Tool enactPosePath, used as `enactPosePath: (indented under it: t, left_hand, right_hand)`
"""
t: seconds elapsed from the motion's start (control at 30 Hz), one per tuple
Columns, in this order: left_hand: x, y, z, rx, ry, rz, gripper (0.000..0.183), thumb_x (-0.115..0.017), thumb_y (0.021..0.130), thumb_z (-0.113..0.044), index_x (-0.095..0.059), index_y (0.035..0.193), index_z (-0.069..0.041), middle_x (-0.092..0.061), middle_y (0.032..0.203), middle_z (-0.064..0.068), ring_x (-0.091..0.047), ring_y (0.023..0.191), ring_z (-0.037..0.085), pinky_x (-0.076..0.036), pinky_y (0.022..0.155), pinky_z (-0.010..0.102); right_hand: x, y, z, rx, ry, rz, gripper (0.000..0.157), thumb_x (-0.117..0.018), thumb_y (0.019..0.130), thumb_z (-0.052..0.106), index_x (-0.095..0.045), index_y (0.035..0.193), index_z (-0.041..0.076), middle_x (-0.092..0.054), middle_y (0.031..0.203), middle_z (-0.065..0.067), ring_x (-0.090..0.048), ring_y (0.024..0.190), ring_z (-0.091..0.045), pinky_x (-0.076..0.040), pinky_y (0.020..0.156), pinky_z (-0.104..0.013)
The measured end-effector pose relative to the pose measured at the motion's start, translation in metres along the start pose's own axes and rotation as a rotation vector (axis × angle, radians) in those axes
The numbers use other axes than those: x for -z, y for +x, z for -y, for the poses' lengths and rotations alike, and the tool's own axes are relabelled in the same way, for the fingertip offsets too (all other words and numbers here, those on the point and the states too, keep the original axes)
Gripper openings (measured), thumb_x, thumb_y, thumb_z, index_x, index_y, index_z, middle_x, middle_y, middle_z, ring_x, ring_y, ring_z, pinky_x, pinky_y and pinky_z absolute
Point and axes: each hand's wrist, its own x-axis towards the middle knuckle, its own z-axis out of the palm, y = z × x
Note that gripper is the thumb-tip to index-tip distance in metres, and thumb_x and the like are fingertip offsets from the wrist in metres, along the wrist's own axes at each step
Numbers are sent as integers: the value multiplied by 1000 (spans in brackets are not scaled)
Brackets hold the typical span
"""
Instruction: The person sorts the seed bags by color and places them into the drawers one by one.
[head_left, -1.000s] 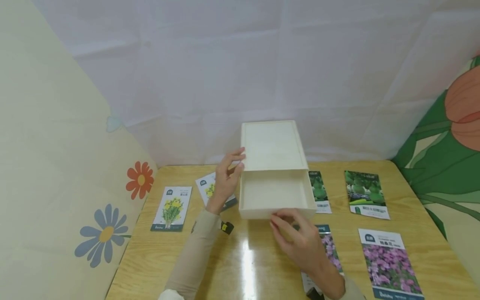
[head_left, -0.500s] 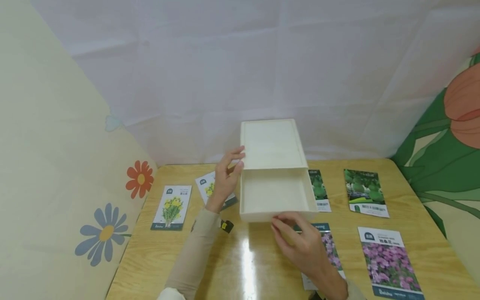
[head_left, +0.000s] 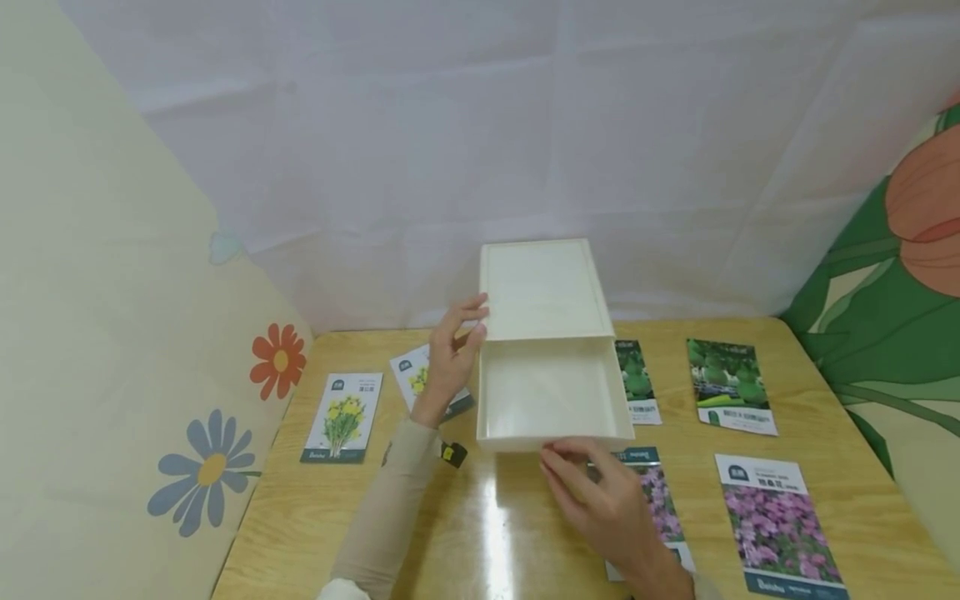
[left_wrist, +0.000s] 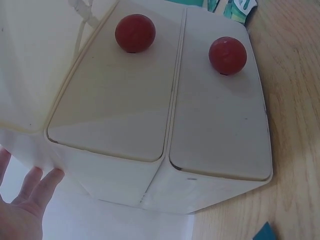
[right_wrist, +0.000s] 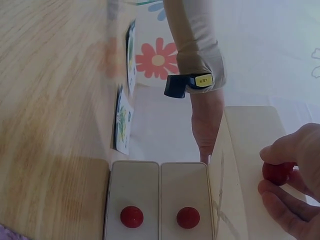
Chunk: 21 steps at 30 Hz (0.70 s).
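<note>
A white drawer cabinet [head_left: 543,287] with three stacked drawers stands toward the back of the table. Its top drawer [head_left: 551,392] is pulled well out, and the part of its inside that shows holds nothing. My right hand [head_left: 600,500] pinches that drawer's red knob [right_wrist: 276,173] between thumb and fingers. Against the cabinet's left side rests my left hand [head_left: 456,350], fingers extended. Both lower drawers are closed; their round red knobs show in the left wrist view, the middle knob [left_wrist: 135,33] and the bottom knob [left_wrist: 227,55].
On the wooden table [head_left: 450,533] lie yellow-flower seed packets [head_left: 343,418] at left, green gourd packets [head_left: 732,387] at back right and pink-flower packets [head_left: 780,525] at front right. A white cloth [head_left: 420,150] hangs behind, with flower-printed panels [head_left: 206,475] at the sides.
The top drawer has slid a little farther out toward me, and my right hand has come with it. My left hand stays at the cabinet's side.
</note>
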Motion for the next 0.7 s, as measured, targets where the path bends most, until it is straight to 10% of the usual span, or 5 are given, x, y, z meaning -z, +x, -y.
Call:
enactPosePath:
  t: [0.7]
  left_hand:
    - [1,-1,0,-9,8,1,24,-61,102,-2,-68,125,3,-61,150,21,-60,138,41,-65,93,52]
  right_hand:
    - [0,-5,4,36,38,-83,28,-66,107,23,-82,101,1,-74,101,-14,-74,85,-28,-65,79,-27]
